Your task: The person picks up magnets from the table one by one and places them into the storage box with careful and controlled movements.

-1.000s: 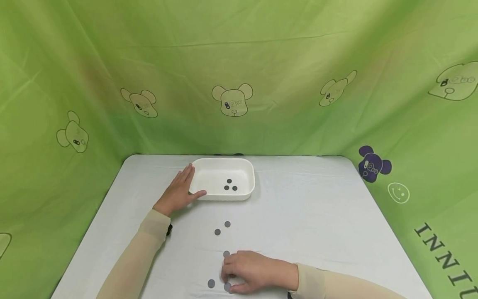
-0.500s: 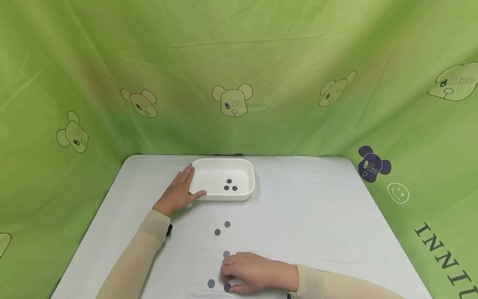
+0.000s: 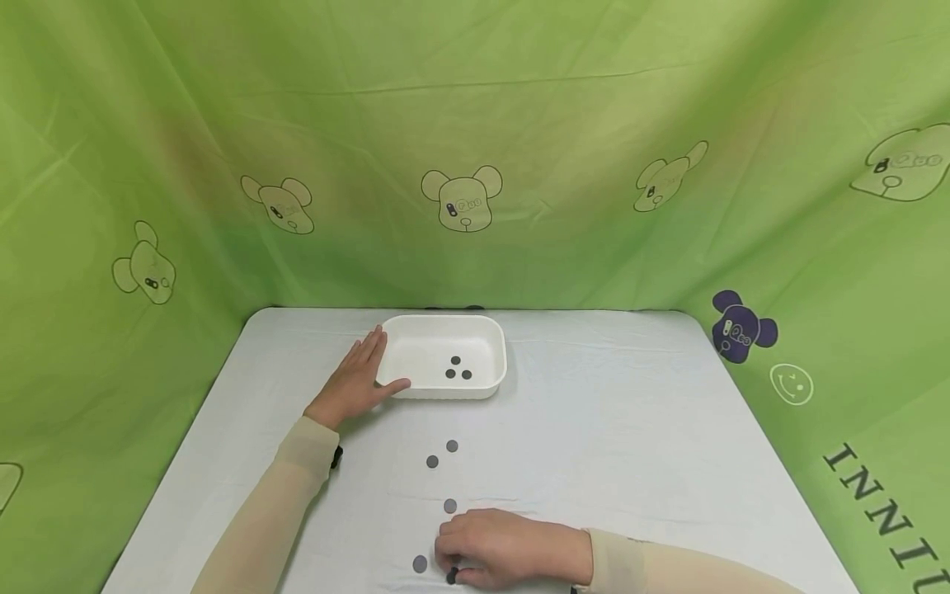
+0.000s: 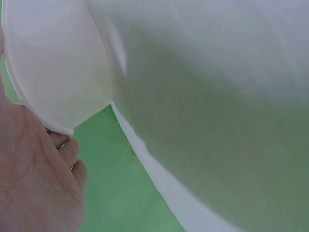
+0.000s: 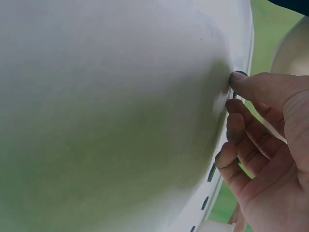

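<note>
Three discs in the white tray, head view, left hand laid wide against its end; four discs flat on table; an eighth disc, flat a second ago, now tipped up in right hand's pinch: pickup seemingly begun

Left wrist: palm beside tray

Right wrist: dark edge at thumb

Left hand and right hand bare. Left sleeve and right sleeve: long, pale cream, thin fabric, looks sheer. Left cuff and right cuff straight-edged, a lighter band than the cloth behind. Small black fitting at the left wrist; dark edge under the right cuff, mostly hidden, form unclear.
</note>
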Tool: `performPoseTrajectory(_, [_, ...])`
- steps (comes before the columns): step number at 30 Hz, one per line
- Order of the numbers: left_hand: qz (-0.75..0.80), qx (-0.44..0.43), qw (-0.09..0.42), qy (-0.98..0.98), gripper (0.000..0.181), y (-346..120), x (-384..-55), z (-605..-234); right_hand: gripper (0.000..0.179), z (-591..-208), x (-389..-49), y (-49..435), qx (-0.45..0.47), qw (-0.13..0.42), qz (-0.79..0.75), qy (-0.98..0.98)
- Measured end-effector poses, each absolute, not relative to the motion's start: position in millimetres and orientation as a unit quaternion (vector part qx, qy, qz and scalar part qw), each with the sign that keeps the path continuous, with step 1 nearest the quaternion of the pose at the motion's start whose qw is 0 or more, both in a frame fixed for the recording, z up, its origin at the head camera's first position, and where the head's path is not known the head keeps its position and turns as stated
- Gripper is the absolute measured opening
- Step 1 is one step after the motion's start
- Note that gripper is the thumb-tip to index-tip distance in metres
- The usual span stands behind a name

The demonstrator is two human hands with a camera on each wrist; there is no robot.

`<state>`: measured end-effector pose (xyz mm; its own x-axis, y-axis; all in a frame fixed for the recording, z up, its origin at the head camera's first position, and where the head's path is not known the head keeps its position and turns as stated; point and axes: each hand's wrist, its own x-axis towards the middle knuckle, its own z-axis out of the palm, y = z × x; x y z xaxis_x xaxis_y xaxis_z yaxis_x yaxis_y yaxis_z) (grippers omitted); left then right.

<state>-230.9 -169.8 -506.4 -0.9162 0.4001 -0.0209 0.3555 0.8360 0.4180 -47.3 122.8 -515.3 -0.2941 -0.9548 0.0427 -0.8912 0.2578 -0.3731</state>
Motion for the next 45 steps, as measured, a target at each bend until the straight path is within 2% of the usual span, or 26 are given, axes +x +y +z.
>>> performPoseTrajectory(8, [0.21, 0.198, 0.053, 0.956, 0.113, -170, -230, -505, 0.018, -513, -46, 121, -0.59, 0.114, -0.184, 0.778])
performPoseTrajectory(15, [0.212, 0.2, 0.052, 0.955, 0.113, -170, -230, -504, 0.018, -513, -52, 124, -0.596, 0.093, -0.186, 0.775])
performPoseTrajectory(40, [0.212, 0.195, 0.048, 0.956, 0.113, -171, -230, -507, 0.014, -498, -102, 143, -0.47, 0.09, -0.333, 0.812])
performPoseTrajectory(45, [0.21, 0.194, 0.051, 0.957, 0.113, -171, -231, -508, 0.017, -496, -115, 148, -0.462, 0.069, -0.35, 0.812])
